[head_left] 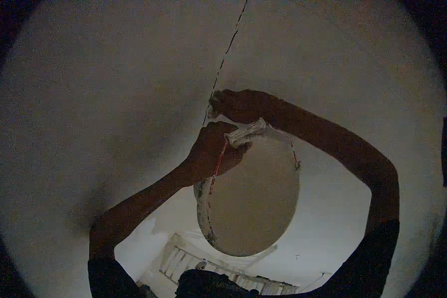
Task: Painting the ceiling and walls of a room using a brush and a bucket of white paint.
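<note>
One bucket [251, 201] is held by left hand [209, 149], 11 o'clock | right hand [229, 103], 12 o'clock: grasp unclear | could be dropped if handle [248, 131] slips

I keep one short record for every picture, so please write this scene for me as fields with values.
Left hand: at the pale handle; whether closed on it, unclear
Right hand: beside a dark broken line; whether it holds something, unclear
Round thing: beige, bucket-like, below the handle in the picture
Reddish strip: passes in front of the left hand
Light: dim
</note>
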The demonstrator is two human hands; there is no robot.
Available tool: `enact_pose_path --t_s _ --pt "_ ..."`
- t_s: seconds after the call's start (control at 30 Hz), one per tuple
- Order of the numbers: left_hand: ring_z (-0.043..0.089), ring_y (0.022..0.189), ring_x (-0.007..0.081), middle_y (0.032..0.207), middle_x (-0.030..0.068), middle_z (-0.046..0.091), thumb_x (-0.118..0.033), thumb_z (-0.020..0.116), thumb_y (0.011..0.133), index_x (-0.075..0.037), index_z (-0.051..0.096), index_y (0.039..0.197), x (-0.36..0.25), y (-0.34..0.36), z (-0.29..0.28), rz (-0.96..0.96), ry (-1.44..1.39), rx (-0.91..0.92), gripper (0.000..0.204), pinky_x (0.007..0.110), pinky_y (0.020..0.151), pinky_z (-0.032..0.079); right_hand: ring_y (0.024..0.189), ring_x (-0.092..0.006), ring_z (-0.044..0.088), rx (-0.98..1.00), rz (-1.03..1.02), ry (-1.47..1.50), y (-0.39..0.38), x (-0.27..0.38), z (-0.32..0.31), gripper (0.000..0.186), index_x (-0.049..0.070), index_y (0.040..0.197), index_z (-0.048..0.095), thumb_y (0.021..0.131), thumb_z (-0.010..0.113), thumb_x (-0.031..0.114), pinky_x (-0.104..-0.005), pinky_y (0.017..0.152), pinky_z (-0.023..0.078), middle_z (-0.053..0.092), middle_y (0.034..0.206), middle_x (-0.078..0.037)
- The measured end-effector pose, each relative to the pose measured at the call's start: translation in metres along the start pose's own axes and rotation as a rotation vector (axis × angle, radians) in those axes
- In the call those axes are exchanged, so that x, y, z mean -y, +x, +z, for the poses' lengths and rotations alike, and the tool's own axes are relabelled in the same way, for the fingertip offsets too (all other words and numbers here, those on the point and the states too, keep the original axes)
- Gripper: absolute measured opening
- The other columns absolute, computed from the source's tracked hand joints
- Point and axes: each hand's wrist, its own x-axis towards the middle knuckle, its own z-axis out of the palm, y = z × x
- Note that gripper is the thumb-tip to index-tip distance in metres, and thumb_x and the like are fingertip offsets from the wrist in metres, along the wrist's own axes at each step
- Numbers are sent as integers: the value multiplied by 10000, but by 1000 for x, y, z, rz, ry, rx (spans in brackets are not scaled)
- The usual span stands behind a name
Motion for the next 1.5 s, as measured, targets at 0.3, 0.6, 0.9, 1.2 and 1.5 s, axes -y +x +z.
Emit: enact_pose_path --t_s 0.3,0.6,0.9,1.2,1.5 --pt "518 988 326 984 198 576 -363 677 788 0 634 955 -4 -2 -5 90 143 -1 402 427 898 403 1059 -312 566 -462 44 -745 7 -62 -114 232 55 1133 526 973 390 155 -395 916 457 548 1172 -171" --pt "632 793 262 823 160 653 -302 697 783 -30 655 830 27 3 17 184 28 -119 280 375 755 497 1135 -270 527 164 -1 72 16 -15 -25 292 79 1222 470 950 438 179 -370 952 460 529 1192 -171" --pt "586 847 334 908 221 622 -273 669 796 -1 653 930 6 -7 -4 179 80 -20 304 424 796 479 973 -289 598 -354 348 -187 43 -59 -111 262 69 1143 493 971 417 252 -371 867 490 563 1082 -155" --pt "601 874 316 886 224 630 -272 686 780 13 646 856 -6 -24 -17 158 -157 -42 297 416 761 491 1090 -283 526 115 -65 143 31 -27 -41 208 95 1110 522 924 470 171 -368 926 460 487 1210 -118" --pt "614 781 276 807 160 637 -264 707 757 -22 657 842 -1 -6 1 357 178 -116 261 380 718 490 1019 -263 579 -457 185 -488 29 -35 -126 215 83 1119 525 945 430 169 -381 886 486 589 1077 -104"
